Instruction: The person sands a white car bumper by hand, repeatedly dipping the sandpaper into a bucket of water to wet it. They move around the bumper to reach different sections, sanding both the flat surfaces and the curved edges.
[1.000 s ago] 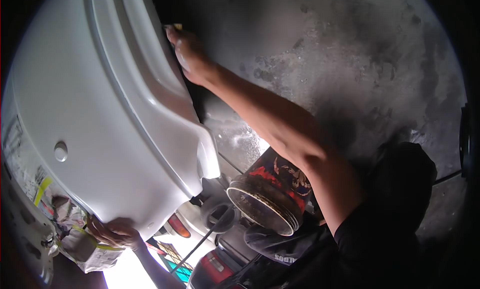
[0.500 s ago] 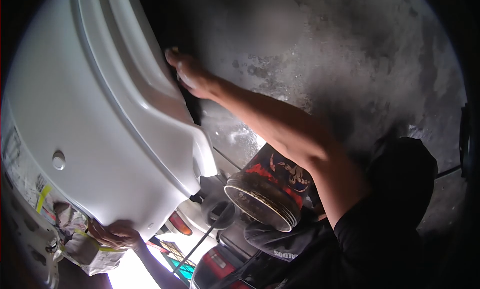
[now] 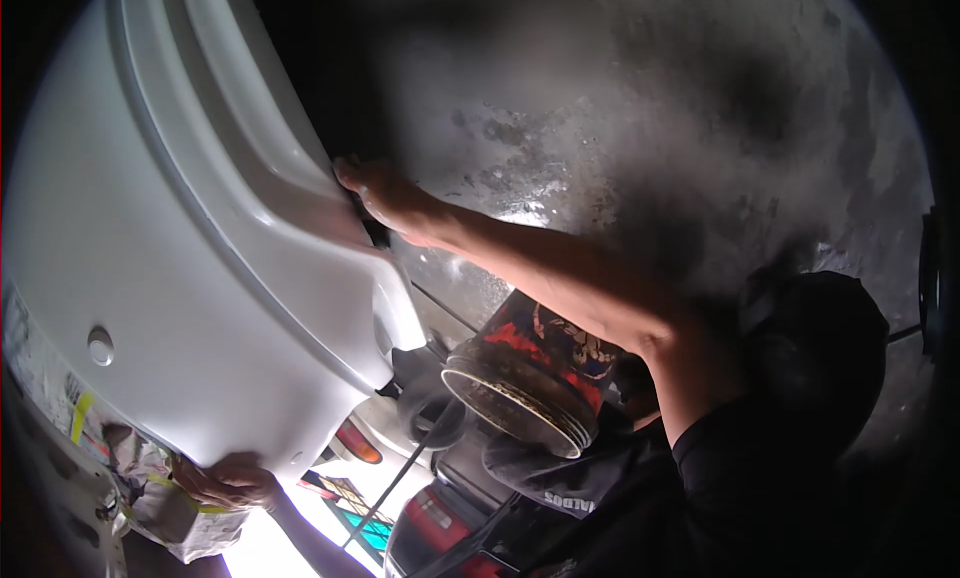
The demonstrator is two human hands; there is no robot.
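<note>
A large white car bumper (image 3: 250,308), with a round knob (image 3: 101,346), fills the left side of the head view. My right hand (image 3: 392,200) touches its far edge. The fingers there are bent and pressed together, and anything in them is hidden. Down at the lower left, my left hand (image 3: 235,480) lies against the bumper's near edge with stretched fingers. Beside those fingers is crumpled masking paper (image 3: 175,518) with yellow tape.
Below my right forearm stands a dark, red-patterned bucket (image 3: 530,368) with its mouth tilted toward me. A dark car with a red tail light (image 3: 438,518) shows at the bottom. Behind lies a stained grey floor (image 3: 640,128).
My right hand has moved down along the bumper's edge. The bumper sits slightly further left in view. My left hand stays at nearly the same spot.
</note>
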